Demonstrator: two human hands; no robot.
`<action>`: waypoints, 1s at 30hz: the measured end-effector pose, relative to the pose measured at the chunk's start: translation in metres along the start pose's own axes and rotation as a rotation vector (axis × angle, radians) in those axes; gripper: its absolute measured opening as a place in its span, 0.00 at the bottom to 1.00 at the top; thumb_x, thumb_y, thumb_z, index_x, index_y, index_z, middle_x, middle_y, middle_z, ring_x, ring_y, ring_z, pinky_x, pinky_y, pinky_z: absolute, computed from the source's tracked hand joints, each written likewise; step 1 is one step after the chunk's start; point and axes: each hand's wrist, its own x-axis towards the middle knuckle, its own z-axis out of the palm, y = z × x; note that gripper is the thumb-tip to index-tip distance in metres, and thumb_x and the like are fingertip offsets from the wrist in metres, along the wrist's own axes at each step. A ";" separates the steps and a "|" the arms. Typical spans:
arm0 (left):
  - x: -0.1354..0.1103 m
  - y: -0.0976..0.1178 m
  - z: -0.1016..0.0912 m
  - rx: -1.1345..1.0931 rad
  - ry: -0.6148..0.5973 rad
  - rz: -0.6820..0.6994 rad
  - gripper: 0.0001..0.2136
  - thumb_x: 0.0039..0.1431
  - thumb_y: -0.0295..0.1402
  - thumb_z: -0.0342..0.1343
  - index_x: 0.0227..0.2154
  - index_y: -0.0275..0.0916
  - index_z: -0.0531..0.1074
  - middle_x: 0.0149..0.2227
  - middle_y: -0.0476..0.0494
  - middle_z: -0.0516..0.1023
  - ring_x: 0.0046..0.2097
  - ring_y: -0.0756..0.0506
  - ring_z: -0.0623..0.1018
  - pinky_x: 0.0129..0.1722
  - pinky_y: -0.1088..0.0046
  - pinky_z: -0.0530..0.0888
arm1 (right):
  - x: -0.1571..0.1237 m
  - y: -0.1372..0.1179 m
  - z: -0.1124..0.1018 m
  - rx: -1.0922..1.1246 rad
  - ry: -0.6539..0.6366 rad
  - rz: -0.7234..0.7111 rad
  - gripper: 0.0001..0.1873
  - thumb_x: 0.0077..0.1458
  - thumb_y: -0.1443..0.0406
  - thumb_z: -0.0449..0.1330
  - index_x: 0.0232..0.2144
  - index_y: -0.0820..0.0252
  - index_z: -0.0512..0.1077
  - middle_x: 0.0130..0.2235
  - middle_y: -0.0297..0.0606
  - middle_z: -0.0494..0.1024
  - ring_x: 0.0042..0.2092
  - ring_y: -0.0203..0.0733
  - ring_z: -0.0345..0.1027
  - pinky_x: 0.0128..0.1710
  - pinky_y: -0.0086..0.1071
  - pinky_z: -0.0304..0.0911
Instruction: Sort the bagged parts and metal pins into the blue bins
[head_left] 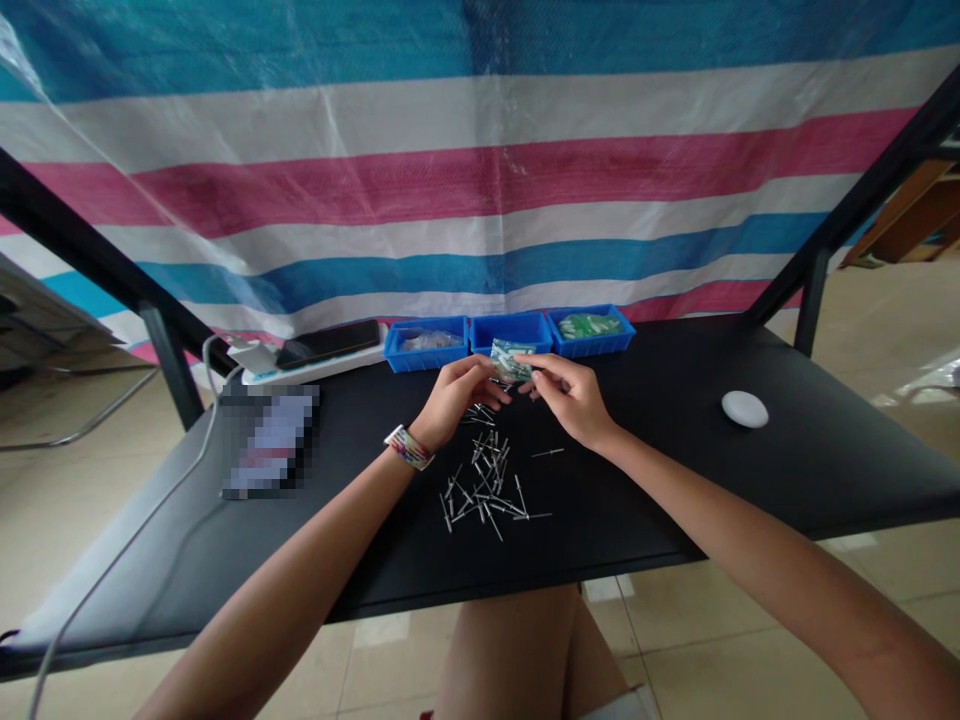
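Note:
Between my two hands is a small clear plastic bag (511, 360) with green and white pieces inside, perhaps wall plugs. My left hand (461, 395) pinches its left side, and a woven band circles that wrist. My right hand (574, 397) grips its right side with thumb and fingers. Below them, a loose heap of silvery pop rivets (487, 480) lies on the black table (645, 500). Some of the rivets are partly hidden under my left hand. Just behind the bag stands the middle blue bin (511, 328), its inside partly covered by the bag.
A left blue bin (390, 352) holds a clear bag; a right blue bin (592, 346) holds a bag of green pieces. A dark phone (330, 343) lies on a white power strip (315, 368). A cable (150, 500) runs along the left, near a blurred object (274, 440). A white disc (745, 409) sits right.

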 end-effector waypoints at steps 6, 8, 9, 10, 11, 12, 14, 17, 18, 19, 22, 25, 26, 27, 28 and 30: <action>-0.001 -0.001 0.002 0.107 -0.045 0.074 0.16 0.63 0.45 0.64 0.38 0.36 0.74 0.33 0.42 0.83 0.33 0.44 0.86 0.33 0.72 0.80 | 0.005 -0.002 0.002 0.218 0.052 0.233 0.31 0.59 0.55 0.71 0.63 0.49 0.77 0.46 0.39 0.87 0.40 0.48 0.83 0.43 0.44 0.81; -0.001 -0.001 0.004 0.141 -0.058 0.086 0.16 0.64 0.45 0.63 0.39 0.35 0.74 0.36 0.40 0.84 0.33 0.44 0.87 0.32 0.73 0.80 | 0.008 0.002 0.001 0.301 0.056 0.336 0.27 0.55 0.54 0.74 0.55 0.54 0.82 0.42 0.39 0.87 0.41 0.49 0.83 0.44 0.44 0.82; -0.001 -0.001 0.004 0.154 -0.061 0.088 0.16 0.64 0.45 0.63 0.39 0.35 0.74 0.38 0.39 0.84 0.33 0.44 0.87 0.31 0.74 0.80 | 0.010 0.005 0.000 0.334 0.057 0.376 0.24 0.53 0.54 0.75 0.50 0.56 0.83 0.42 0.40 0.87 0.41 0.49 0.84 0.44 0.44 0.82; -0.001 0.000 0.004 0.164 -0.062 0.089 0.16 0.65 0.45 0.62 0.39 0.35 0.74 0.39 0.38 0.85 0.33 0.44 0.87 0.31 0.74 0.79 | 0.012 0.008 -0.002 0.356 0.064 0.400 0.22 0.52 0.54 0.76 0.47 0.57 0.84 0.42 0.41 0.88 0.41 0.49 0.84 0.45 0.44 0.82; -0.001 -0.001 0.003 0.170 -0.060 0.087 0.15 0.65 0.45 0.62 0.39 0.35 0.74 0.41 0.38 0.85 0.33 0.44 0.87 0.31 0.75 0.79 | 0.015 0.011 -0.005 0.362 0.082 0.402 0.20 0.51 0.55 0.76 0.44 0.57 0.84 0.42 0.41 0.88 0.42 0.49 0.85 0.46 0.45 0.83; -0.001 -0.001 0.002 0.172 -0.052 0.085 0.15 0.66 0.44 0.61 0.40 0.35 0.75 0.42 0.37 0.85 0.33 0.45 0.87 0.31 0.75 0.79 | 0.017 0.013 -0.010 0.350 0.113 0.379 0.19 0.52 0.55 0.76 0.44 0.57 0.84 0.43 0.41 0.88 0.43 0.50 0.85 0.47 0.45 0.83; 0.000 -0.001 0.001 0.168 -0.036 0.078 0.14 0.66 0.43 0.60 0.42 0.35 0.75 0.42 0.37 0.86 0.33 0.45 0.87 0.31 0.75 0.79 | 0.024 0.015 -0.026 0.254 0.212 0.270 0.18 0.55 0.54 0.73 0.44 0.57 0.84 0.43 0.41 0.88 0.44 0.52 0.85 0.48 0.48 0.82; 0.000 -0.002 -0.002 0.160 -0.025 0.069 0.13 0.64 0.40 0.60 0.42 0.34 0.75 0.42 0.37 0.86 0.32 0.45 0.87 0.30 0.76 0.78 | 0.034 0.019 -0.062 -0.148 0.434 -0.022 0.18 0.61 0.53 0.68 0.48 0.56 0.85 0.49 0.45 0.88 0.49 0.54 0.85 0.56 0.49 0.79; 0.000 -0.002 -0.002 0.159 -0.026 0.068 0.12 0.63 0.40 0.60 0.42 0.34 0.75 0.41 0.38 0.86 0.32 0.45 0.87 0.30 0.76 0.78 | 0.036 0.021 -0.074 -0.306 0.502 -0.102 0.18 0.65 0.53 0.65 0.50 0.56 0.84 0.52 0.46 0.87 0.52 0.55 0.84 0.58 0.50 0.78; 0.000 -0.002 -0.002 0.158 -0.027 0.067 0.12 0.63 0.39 0.60 0.41 0.34 0.75 0.41 0.38 0.86 0.32 0.45 0.87 0.30 0.76 0.78 | 0.039 0.025 -0.086 -0.445 0.537 -0.150 0.18 0.68 0.54 0.62 0.52 0.56 0.84 0.55 0.46 0.86 0.56 0.56 0.82 0.61 0.50 0.76; -0.001 -0.001 -0.002 0.160 -0.026 0.071 0.12 0.63 0.39 0.60 0.41 0.34 0.75 0.41 0.38 0.85 0.32 0.45 0.87 0.30 0.76 0.77 | 0.041 0.041 -0.105 -0.699 0.438 -0.149 0.19 0.71 0.61 0.56 0.54 0.58 0.83 0.57 0.46 0.85 0.60 0.55 0.79 0.63 0.49 0.74; -0.002 0.000 -0.001 0.163 -0.027 0.076 0.12 0.63 0.39 0.60 0.42 0.35 0.74 0.41 0.39 0.85 0.32 0.45 0.87 0.31 0.76 0.77 | 0.041 0.057 -0.104 -0.866 0.151 -0.066 0.20 0.69 0.64 0.57 0.56 0.56 0.83 0.59 0.42 0.83 0.64 0.55 0.76 0.70 0.54 0.64; -0.002 0.001 -0.001 0.163 -0.025 0.078 0.12 0.63 0.39 0.60 0.43 0.35 0.74 0.41 0.39 0.85 0.32 0.45 0.87 0.31 0.75 0.77 | 0.041 0.060 -0.102 -0.906 0.096 -0.048 0.20 0.69 0.64 0.57 0.57 0.55 0.82 0.61 0.41 0.82 0.66 0.56 0.74 0.72 0.57 0.60; -0.001 0.001 -0.001 0.161 -0.023 0.081 0.12 0.63 0.39 0.59 0.43 0.35 0.74 0.41 0.39 0.85 0.32 0.45 0.87 0.31 0.75 0.77 | 0.041 0.062 -0.100 -0.937 0.060 -0.036 0.21 0.69 0.63 0.57 0.58 0.55 0.81 0.63 0.41 0.80 0.68 0.57 0.71 0.74 0.59 0.56; -0.001 0.001 -0.001 0.160 -0.021 0.086 0.12 0.63 0.39 0.59 0.43 0.35 0.73 0.40 0.39 0.85 0.32 0.45 0.87 0.31 0.75 0.77 | 0.041 0.063 -0.099 -0.960 0.039 -0.032 0.21 0.69 0.62 0.58 0.60 0.56 0.80 0.64 0.41 0.79 0.69 0.58 0.69 0.75 0.60 0.53; 0.000 0.001 -0.002 0.159 -0.020 0.097 0.12 0.63 0.39 0.59 0.43 0.35 0.73 0.40 0.40 0.85 0.32 0.45 0.87 0.31 0.75 0.77 | 0.041 0.063 -0.098 -0.993 0.009 -0.034 0.22 0.70 0.60 0.58 0.61 0.57 0.79 0.65 0.42 0.78 0.69 0.59 0.68 0.74 0.62 0.51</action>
